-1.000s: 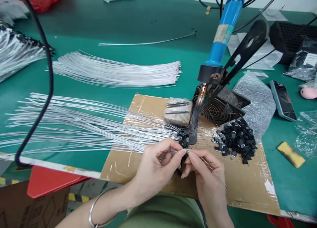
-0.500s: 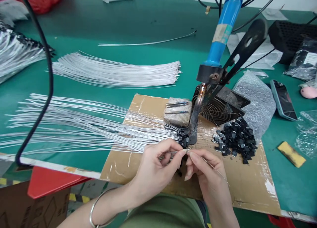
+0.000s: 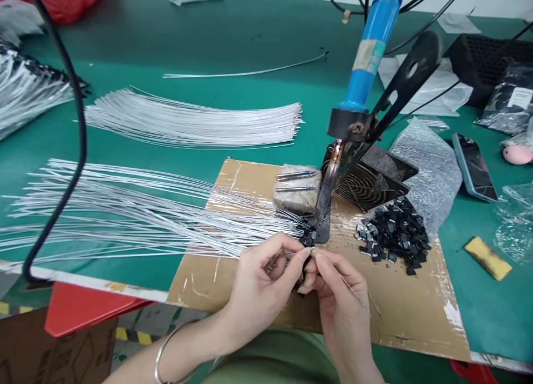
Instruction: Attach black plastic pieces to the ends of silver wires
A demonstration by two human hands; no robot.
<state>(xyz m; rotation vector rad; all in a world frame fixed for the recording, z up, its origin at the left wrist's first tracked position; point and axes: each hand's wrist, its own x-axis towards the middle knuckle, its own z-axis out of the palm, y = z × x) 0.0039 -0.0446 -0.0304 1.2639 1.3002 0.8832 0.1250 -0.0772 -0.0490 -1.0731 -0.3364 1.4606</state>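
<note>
My left hand (image 3: 264,287) is closed in a pinch, thumb against index finger, on a thin wire. Fingertip to fingertip with it, my right hand (image 3: 341,295) pinches too, and thin wire strands (image 3: 376,307) trail from it to the lower right. The exact spot between the fingertips is too small to make out. Just beyond the hands lie the black ends (image 3: 308,235) of a loose spread of white wires (image 3: 166,206). Above them a blue-handled soldering iron (image 3: 366,67) points down in its black bracket. A pile of small black connectors (image 3: 395,231) with silvery ends lies to the right.
A cardboard sheet (image 3: 200,284) lies under the work. Behind are a grey block (image 3: 297,198) with metal rods and a black fan (image 3: 362,186). A white wire bundle (image 3: 195,120), phone (image 3: 474,167), yellow sponge (image 3: 488,258) and bubble wrap (image 3: 428,167) surround it. A black cable (image 3: 81,128) hangs at left.
My right hand has turned slightly and drawn in to the left, its fingers closer to my left fingertips. Two trailing strands now show apart where one showed before. The view has shifted slightly.
</note>
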